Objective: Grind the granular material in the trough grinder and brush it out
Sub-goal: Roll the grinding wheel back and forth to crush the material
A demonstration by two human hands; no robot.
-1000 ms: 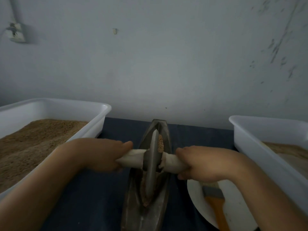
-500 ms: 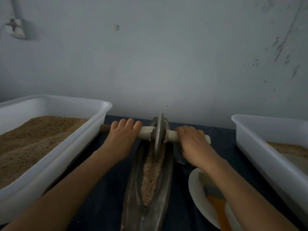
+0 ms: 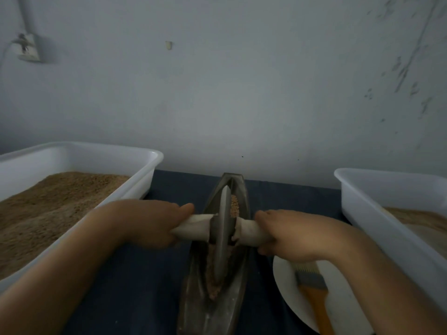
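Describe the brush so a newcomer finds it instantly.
Start at the dark boat-shaped metal trough grinder in the middle. Just right of it lies a round white plate; on that plate rests the orange-handled brush with grey bristles, the only orange thing there.

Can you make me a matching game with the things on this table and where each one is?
Things:
1. orange-handled brush
2. grey metal grinding wheel
3. big white plastic tub heaped with brown grain
4. left hand

Places:
A. in the dark boat-shaped metal trough
B. at the left edge of the table
C. on the round white plate
D. gripping the wheel's pale wooden handle

Pairs: 1-C, 2-A, 3-B, 4-D
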